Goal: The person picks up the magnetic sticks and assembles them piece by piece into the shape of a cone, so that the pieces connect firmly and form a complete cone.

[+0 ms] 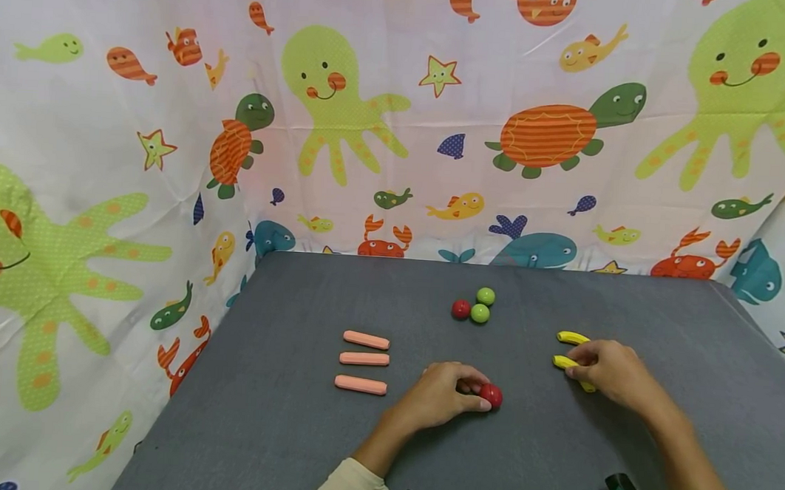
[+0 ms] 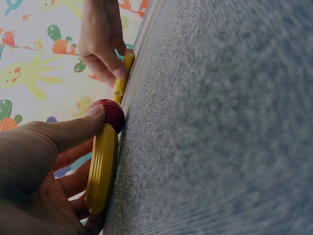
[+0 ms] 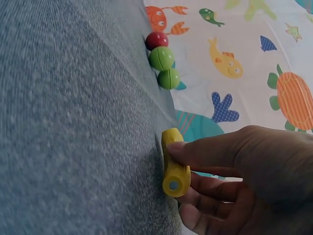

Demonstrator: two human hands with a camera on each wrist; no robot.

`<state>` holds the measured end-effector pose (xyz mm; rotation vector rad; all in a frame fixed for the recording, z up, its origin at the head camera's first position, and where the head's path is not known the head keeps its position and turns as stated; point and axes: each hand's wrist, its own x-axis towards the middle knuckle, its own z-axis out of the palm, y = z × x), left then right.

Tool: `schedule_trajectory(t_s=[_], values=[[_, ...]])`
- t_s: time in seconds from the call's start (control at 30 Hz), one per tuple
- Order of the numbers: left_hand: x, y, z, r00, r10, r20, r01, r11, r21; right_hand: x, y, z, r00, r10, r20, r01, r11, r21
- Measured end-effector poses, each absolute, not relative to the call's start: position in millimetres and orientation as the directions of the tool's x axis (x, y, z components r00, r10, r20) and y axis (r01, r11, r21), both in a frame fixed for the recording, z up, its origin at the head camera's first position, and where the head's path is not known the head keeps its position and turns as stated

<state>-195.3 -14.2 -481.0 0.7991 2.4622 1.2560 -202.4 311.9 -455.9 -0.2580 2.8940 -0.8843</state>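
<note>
My left hand point(image 1: 441, 397) is low over the grey table with its thumb on a glossy red ball point(image 1: 493, 395). The left wrist view shows the thumb pressed to the ball and a ridged yellow toy banana point(image 2: 101, 169) against the curled fingers, which the hand hides from the head view. Farther right, my right hand point(image 1: 615, 371) pinches another yellow toy banana point(image 1: 564, 362) at the table surface; its blunt end with a grey dot shows in the right wrist view. One more toy banana point(image 1: 570, 337) lies just beyond that hand.
Several balls sit together toward the back: a red ball point(image 1: 460, 309) and two green balls point(image 1: 480, 313). Three pink toy sausages, the nearest sausage point(image 1: 361, 385) among them, lie in a column at left. A printed cloth point(image 1: 400, 90) hangs behind the table point(image 1: 276, 431).
</note>
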Motion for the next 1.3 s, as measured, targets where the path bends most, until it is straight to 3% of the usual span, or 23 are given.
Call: schedule_trajectory(t_s=[0.47,0.77,1.3], values=[[-194.7,-13.3,-480.2,-0.821,0.571,0.010,0.336,0.470,0.816,-199.5,288.0,-451.6,-0.983,-0.178,-0.035,-0.118,0.777,-0.618],[-193.3,-12.1,-479.5,-0.830,0.558,0.011,0.321,0.462,0.827,-197.0,272.1,-449.7,-0.984,-0.146,-0.101,-0.036,0.721,-0.692],[-194.3,-10.9,-479.6,-0.826,0.563,0.012,0.332,0.471,0.817,-192.7,246.3,-455.9,-0.965,-0.202,-0.166,0.018,0.584,-0.811]])
